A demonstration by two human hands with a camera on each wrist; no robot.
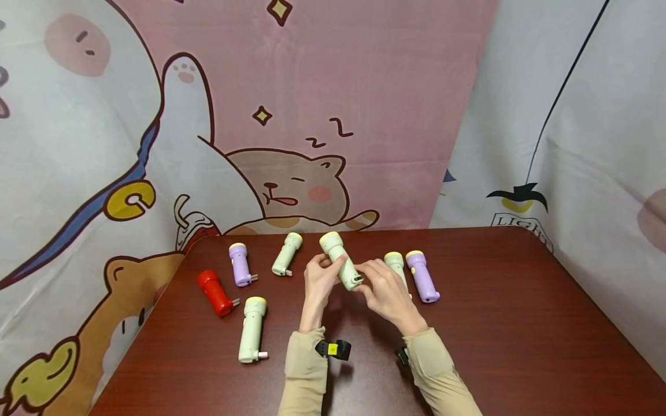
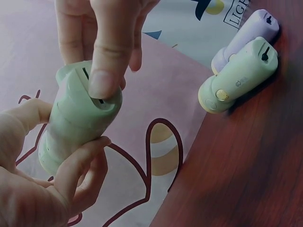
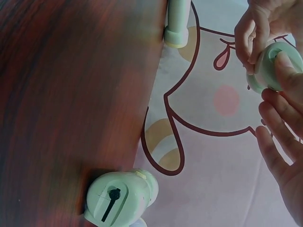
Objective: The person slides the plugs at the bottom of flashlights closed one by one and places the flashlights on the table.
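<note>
Above the middle of the table, my left hand (image 1: 318,283) grips the body of a pale green flashlight (image 1: 348,274), its yellow-rimmed head tilted up and away. My right hand (image 1: 387,292) is at the tail end. In the left wrist view the right thumb presses beside a dark slot in the tail, with other fingers behind the flashlight. The right wrist view also shows that thumb on the tail (image 3: 269,71). Just beyond the right hand stand another green flashlight (image 2: 241,78) and a purple flashlight (image 2: 251,35); dark slots show in their tails.
On the left stand a purple flashlight (image 1: 240,266), a red flashlight (image 1: 215,293), a smaller green flashlight (image 1: 287,254) and a larger green flashlight (image 1: 252,330), each with a small plug sticking out near its base. A printed cloth (image 1: 395,115) hangs behind the brown table (image 1: 520,323).
</note>
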